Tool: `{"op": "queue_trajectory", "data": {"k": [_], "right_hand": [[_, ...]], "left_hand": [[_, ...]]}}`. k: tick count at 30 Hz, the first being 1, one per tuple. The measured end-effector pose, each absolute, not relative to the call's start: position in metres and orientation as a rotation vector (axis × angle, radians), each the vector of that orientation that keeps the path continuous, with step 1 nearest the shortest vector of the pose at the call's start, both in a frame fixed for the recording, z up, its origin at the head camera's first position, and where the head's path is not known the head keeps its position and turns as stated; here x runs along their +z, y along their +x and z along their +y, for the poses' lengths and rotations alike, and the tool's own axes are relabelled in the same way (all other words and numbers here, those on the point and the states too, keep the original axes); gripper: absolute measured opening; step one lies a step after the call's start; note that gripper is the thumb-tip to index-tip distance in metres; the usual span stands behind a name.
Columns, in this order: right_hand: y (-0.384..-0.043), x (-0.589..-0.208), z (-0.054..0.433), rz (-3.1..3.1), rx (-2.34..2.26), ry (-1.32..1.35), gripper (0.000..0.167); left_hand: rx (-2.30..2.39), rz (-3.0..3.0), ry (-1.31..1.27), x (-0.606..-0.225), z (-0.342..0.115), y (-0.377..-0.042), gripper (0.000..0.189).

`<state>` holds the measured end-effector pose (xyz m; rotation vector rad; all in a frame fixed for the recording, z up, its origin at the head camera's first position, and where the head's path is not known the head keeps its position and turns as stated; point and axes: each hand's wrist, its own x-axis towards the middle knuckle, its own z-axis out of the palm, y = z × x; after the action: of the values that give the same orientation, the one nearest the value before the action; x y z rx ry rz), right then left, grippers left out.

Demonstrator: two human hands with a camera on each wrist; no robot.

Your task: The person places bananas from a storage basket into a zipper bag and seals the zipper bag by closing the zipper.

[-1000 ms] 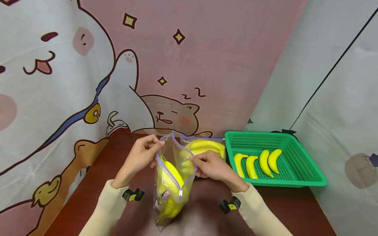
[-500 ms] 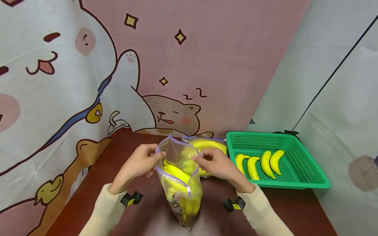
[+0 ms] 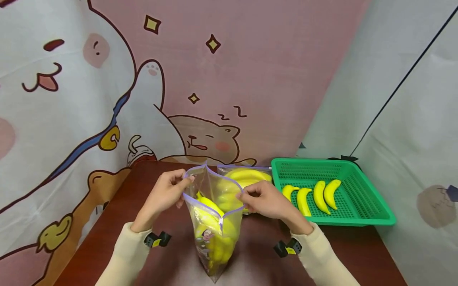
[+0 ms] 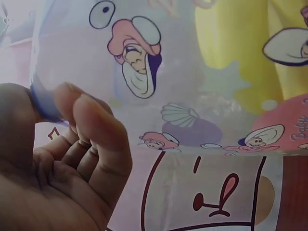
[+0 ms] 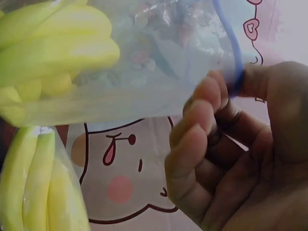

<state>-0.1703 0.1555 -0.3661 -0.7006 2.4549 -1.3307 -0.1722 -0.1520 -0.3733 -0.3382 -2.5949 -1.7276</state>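
In the head view a clear zip bag (image 3: pixel 200 234) with a purple seal hangs upright between both hands, its mouth spread wide. Several yellow bananas (image 3: pixel 222 248) lie inside it, and a white slider sits at the front of the seal. My left hand (image 3: pixel 166 192) pinches the left edge of the mouth between thumb and fingers. On the opposite edge, my right hand (image 3: pixel 262 200) pinches the purple rim, also seen in the right wrist view. Cartoon prints on the bag's plastic (image 4: pixel 139 57) fill much of the left wrist view.
A second zip bag of bananas (image 3: pixel 247 174) lies behind the held bag. To the right stands a green basket (image 3: pixel 372 198) with several loose bananas (image 3: pixel 320 196). All rest on a dark red table (image 3: pixel 143 186) before a cartoon-printed cloth (image 3: pixel 272 79).
The bag's mouth has been pulled wider as my hands moved apart. The bag swung right, then slightly back left. The bananas in the basket stay in place.
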Motion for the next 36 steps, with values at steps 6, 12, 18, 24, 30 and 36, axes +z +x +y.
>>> {"op": "queue_trajectory", "data": {"k": [6,12,18,24,30,36], "right_hand": [[-0.176,-0.363,0.163,2.443,-1.310,-0.735,0.041],[-0.187,-0.361,0.182,2.551,-1.269,-0.625,0.033],[-0.209,-0.366,0.219,2.730,-1.204,-0.450,0.048],[-0.234,-0.376,0.260,2.795,-1.153,-0.269,0.076],[-0.251,-0.387,0.295,2.812,-1.122,-0.103,0.093],[-0.264,-0.399,0.333,2.809,-1.109,0.019,0.099]], "left_hand": [[-1.747,-2.587,-0.336,-0.374,-0.160,-0.171,0.031],[-1.780,-2.585,-0.342,-0.375,-0.161,-0.169,0.035],[-1.800,-2.581,-0.361,-0.375,-0.160,-0.168,0.035],[-1.797,-2.590,-0.355,-0.375,-0.161,-0.167,0.035],[-1.807,-2.590,-0.365,-0.377,-0.162,-0.166,0.032],[-1.818,-2.590,-0.371,-0.378,-0.162,-0.166,0.028]]}}
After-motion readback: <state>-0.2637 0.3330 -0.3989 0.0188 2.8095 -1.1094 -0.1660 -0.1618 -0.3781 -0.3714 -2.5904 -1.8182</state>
